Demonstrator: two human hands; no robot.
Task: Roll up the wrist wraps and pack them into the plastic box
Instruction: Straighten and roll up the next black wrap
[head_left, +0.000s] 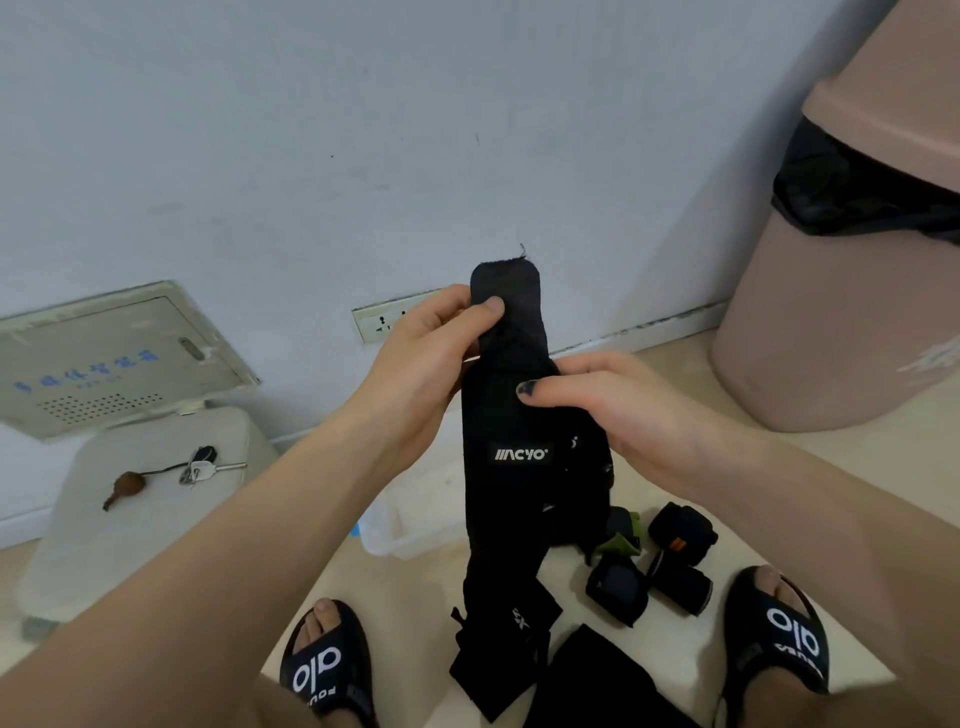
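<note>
Black wrist wrap (524, 441) hung unrolled, pinched by left hand (426, 364) and right hand (618, 410); three rolled wraps (670, 566) lay on floor, plastic box (410, 535) apparently unpacked.

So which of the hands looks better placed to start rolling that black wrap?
Probably the left hand: it pinches the wrist wrap near its free top end, while the right hand grips it lower down, steadying it.

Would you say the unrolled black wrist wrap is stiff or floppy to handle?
Probably floppy: the wrist wrap hangs limp below the left hand and right hand. It likely grips rather than slips, being fabric, and seems light.
</note>
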